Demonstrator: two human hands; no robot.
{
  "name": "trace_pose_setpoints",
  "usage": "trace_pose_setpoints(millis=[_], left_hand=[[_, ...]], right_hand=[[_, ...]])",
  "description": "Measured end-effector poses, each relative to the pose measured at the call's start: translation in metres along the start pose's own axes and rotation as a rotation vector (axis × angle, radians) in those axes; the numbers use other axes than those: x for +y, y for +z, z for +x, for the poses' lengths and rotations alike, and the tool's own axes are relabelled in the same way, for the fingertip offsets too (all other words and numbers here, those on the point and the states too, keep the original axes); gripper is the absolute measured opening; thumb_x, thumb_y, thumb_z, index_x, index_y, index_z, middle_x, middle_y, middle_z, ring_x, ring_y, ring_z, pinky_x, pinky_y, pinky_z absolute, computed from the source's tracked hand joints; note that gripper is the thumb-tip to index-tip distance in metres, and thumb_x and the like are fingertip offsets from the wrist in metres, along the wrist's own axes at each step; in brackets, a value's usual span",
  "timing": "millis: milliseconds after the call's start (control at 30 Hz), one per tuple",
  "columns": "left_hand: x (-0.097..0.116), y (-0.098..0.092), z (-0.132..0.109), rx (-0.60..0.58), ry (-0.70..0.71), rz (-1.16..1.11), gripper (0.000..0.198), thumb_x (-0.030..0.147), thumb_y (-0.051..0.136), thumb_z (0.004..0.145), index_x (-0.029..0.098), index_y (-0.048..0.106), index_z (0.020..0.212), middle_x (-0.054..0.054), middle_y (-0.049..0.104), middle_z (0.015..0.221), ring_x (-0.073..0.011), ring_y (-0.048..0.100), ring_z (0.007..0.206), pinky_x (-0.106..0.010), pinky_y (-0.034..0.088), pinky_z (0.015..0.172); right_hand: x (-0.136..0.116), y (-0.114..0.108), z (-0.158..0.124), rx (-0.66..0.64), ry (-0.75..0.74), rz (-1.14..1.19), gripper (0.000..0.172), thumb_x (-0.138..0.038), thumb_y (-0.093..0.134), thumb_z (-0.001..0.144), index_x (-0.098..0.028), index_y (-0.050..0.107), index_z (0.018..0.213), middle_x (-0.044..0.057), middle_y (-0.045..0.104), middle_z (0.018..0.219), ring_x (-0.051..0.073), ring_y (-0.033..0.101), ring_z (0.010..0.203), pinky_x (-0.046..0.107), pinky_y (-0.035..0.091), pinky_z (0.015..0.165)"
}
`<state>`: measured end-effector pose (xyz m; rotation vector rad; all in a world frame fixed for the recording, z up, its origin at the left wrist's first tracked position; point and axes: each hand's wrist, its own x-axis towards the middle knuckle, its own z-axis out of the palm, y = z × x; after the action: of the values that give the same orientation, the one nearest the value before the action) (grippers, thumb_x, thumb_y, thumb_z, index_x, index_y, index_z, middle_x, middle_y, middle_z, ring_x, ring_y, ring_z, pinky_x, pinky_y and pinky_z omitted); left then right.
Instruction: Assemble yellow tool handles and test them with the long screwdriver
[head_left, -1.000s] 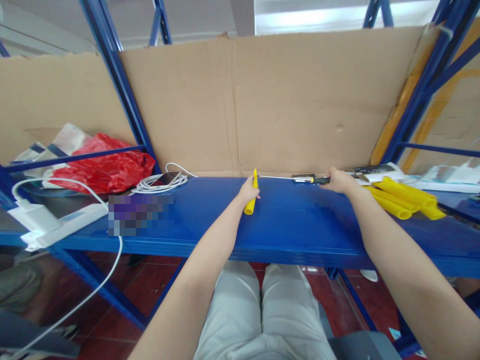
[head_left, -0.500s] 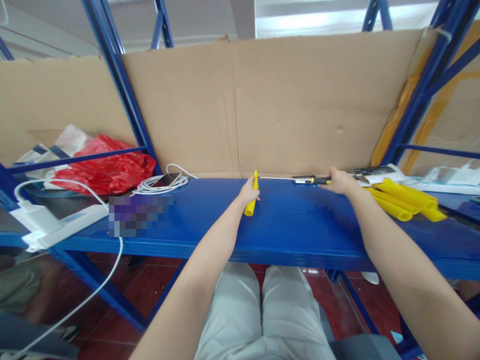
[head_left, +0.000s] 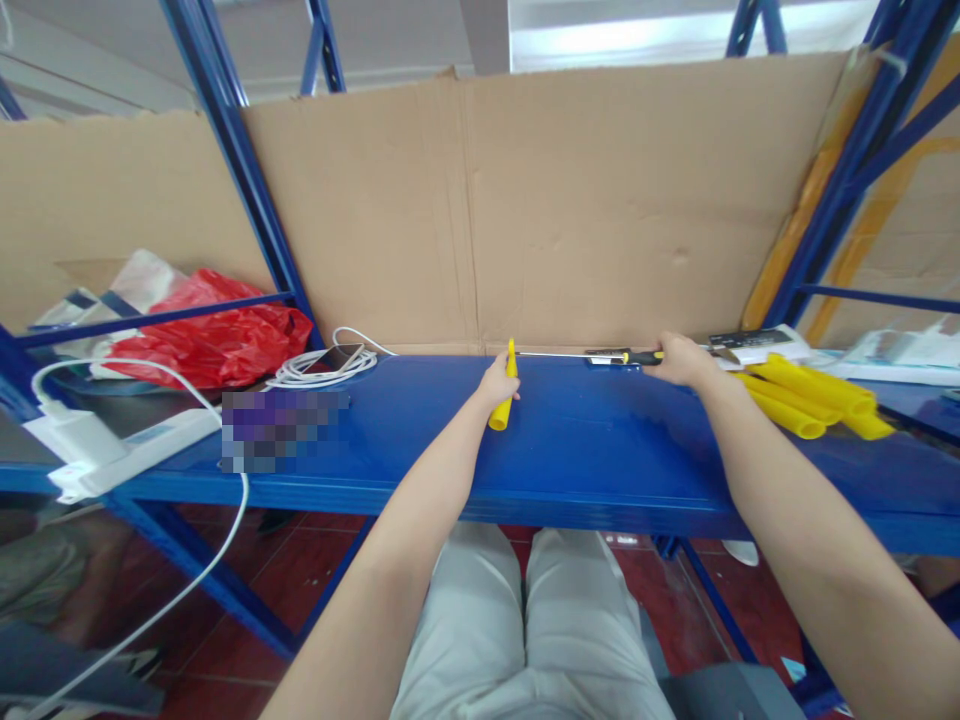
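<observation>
My left hand (head_left: 501, 382) is closed around a yellow tube (head_left: 501, 412), held tilted over the middle of the blue shelf. The tube's round lower end points toward me and its upper end looks narrow. At the back edge lies a long screwdriver (head_left: 641, 358), with a black and yellow handle and a thin metal shaft reaching left toward the tube. My right hand (head_left: 681, 360) is at the handle's right end, its fingers curled and partly hidden. Several more yellow tubes (head_left: 814, 395) lie in a pile to the right of that hand.
A cardboard sheet (head_left: 600, 210) stands behind the blue shelf (head_left: 585, 450). On the left are a red plastic bag (head_left: 217, 330), a coiled white cable (head_left: 322, 370) and a white power strip (head_left: 142, 455). A black and white box (head_left: 765, 345) sits behind the tube pile.
Almost nothing differs. My right hand has shifted very slightly, so the end of the screwdriver handle shows a little more. The left hand and its tube stay in place.
</observation>
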<state>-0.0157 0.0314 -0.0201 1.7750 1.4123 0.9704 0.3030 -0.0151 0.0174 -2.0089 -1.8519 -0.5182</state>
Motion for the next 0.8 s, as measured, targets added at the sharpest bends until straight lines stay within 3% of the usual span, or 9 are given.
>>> trace_pose_setpoints(millis=[100, 167, 300, 500, 667, 800], left_hand=[[0.001, 0.0, -0.001, 0.002, 0.004, 0.017, 0.077, -0.004, 0.055, 0.079, 0.022, 0.038, 0.15, -0.014, 0.059, 0.137, -0.0089, 0.068, 0.06, -0.018, 0.053, 0.051], [0.002, -0.001, -0.002, 0.0, 0.002, 0.029, 0.076, -0.004, 0.054, 0.08, 0.022, 0.038, 0.15, -0.013, 0.061, 0.134, -0.0094, 0.069, 0.06, -0.018, 0.052, 0.051], [0.004, -0.002, -0.005, 0.003, -0.005, 0.041, 0.075, -0.004, 0.054, 0.081, 0.02, 0.036, 0.15, -0.014, 0.061, 0.133, -0.0107, 0.07, 0.063, -0.018, 0.052, 0.051], [0.005, -0.001, -0.007, -0.005, 0.013, 0.076, 0.069, -0.003, 0.052, 0.083, 0.017, 0.038, 0.148, -0.013, 0.066, 0.125, -0.0105, 0.069, 0.062, -0.018, 0.052, 0.054], [0.004, 0.0, -0.005, -0.017, -0.006, 0.13, 0.071, -0.002, 0.053, 0.083, 0.021, 0.037, 0.148, -0.009, 0.068, 0.118, -0.0117, 0.071, 0.066, -0.018, 0.053, 0.058], [0.005, -0.001, -0.006, -0.013, -0.012, 0.131, 0.072, -0.001, 0.053, 0.083, 0.02, 0.035, 0.149, -0.009, 0.069, 0.114, -0.0123, 0.071, 0.066, -0.02, 0.054, 0.059]], right_hand=[[-0.002, -0.002, -0.003, -0.009, 0.102, -0.001, 0.047, -0.04, 0.071, 0.072, -0.016, 0.063, 0.112, 0.015, 0.073, 0.095, 0.033, 0.07, 0.089, 0.035, 0.053, 0.071], [-0.002, -0.003, -0.004, -0.043, 0.095, 0.007, 0.047, -0.038, 0.072, 0.072, -0.017, 0.063, 0.113, 0.014, 0.074, 0.094, 0.032, 0.07, 0.089, 0.035, 0.053, 0.071], [-0.003, -0.005, -0.003, -0.126, 0.043, 0.049, 0.033, -0.03, 0.066, 0.074, -0.017, 0.071, 0.104, 0.012, 0.075, 0.09, 0.03, 0.071, 0.09, 0.032, 0.053, 0.073], [-0.004, -0.008, -0.008, -0.148, 0.004, -0.018, 0.021, -0.033, 0.067, 0.074, -0.019, 0.074, 0.087, 0.012, 0.074, 0.081, 0.03, 0.072, 0.086, 0.031, 0.052, 0.07], [-0.005, -0.009, -0.012, -0.1, 0.102, -0.053, 0.048, -0.046, 0.073, 0.071, -0.013, 0.07, 0.107, 0.016, 0.074, 0.091, 0.032, 0.071, 0.089, 0.033, 0.052, 0.069], [-0.007, -0.011, -0.012, -0.181, 0.071, 0.009, 0.039, -0.035, 0.069, 0.075, -0.016, 0.071, 0.109, 0.011, 0.075, 0.089, 0.029, 0.071, 0.088, 0.03, 0.051, 0.071]])
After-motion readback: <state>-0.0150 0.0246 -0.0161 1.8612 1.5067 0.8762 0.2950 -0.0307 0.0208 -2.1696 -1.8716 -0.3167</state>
